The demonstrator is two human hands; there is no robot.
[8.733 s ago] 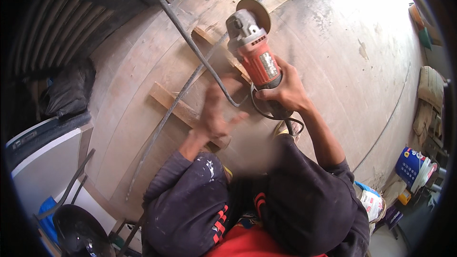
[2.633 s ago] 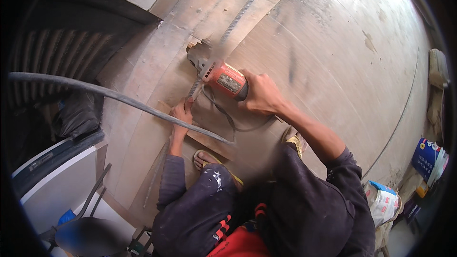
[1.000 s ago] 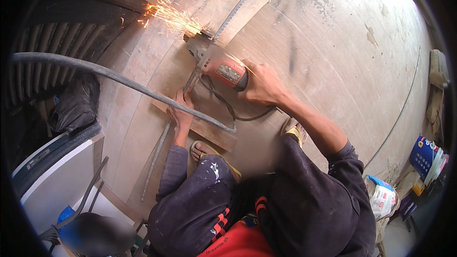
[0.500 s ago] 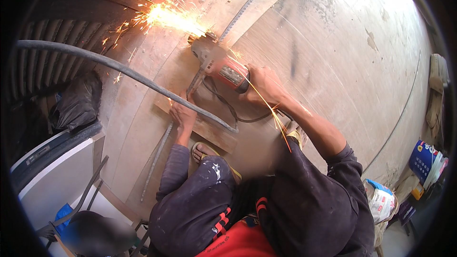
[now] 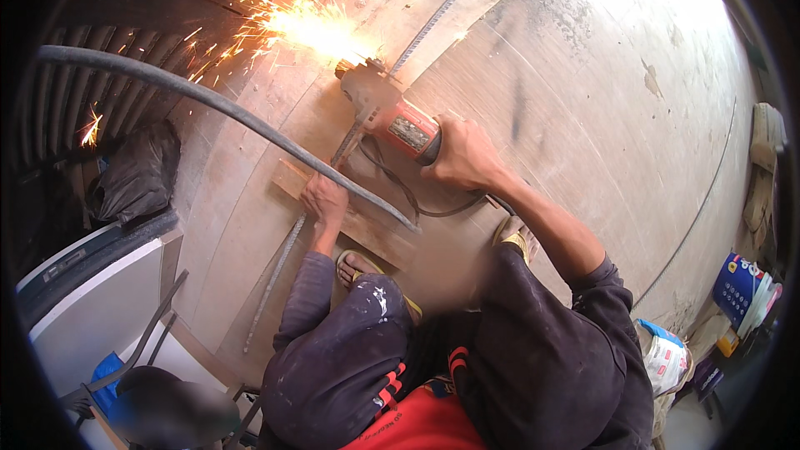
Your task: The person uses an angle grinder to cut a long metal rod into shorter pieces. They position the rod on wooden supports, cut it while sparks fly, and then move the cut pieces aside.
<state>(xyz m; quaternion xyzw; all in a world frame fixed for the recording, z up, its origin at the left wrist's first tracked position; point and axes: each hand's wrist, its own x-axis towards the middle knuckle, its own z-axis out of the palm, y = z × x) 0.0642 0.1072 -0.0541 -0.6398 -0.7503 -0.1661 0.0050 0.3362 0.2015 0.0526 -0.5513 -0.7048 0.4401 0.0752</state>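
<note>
Head view: your right hand point(image 5: 467, 154) is gripping the grinder point(image 5: 410, 127); your left hand point(image 5: 325, 198) is clasping the rod point(image 5: 441, 17) running beneath it. You are apparently cutting, next needing steady pressure.

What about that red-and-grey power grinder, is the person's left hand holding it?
No, the right hand grips the grinder, while the left hand holds the ridged grey metal bar.

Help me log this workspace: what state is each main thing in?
Red-and-grey angle grinder: apparently running, throwing orange sparks.
Long grey ribbed metal rod: extends both sides of grinder; cutting depth hidden.
Right hand: closed around the grinder.
Left hand: closed around the rod.
Brown rectangular wooden board: lying flat.
Black plastic bag: crumpled.
</note>
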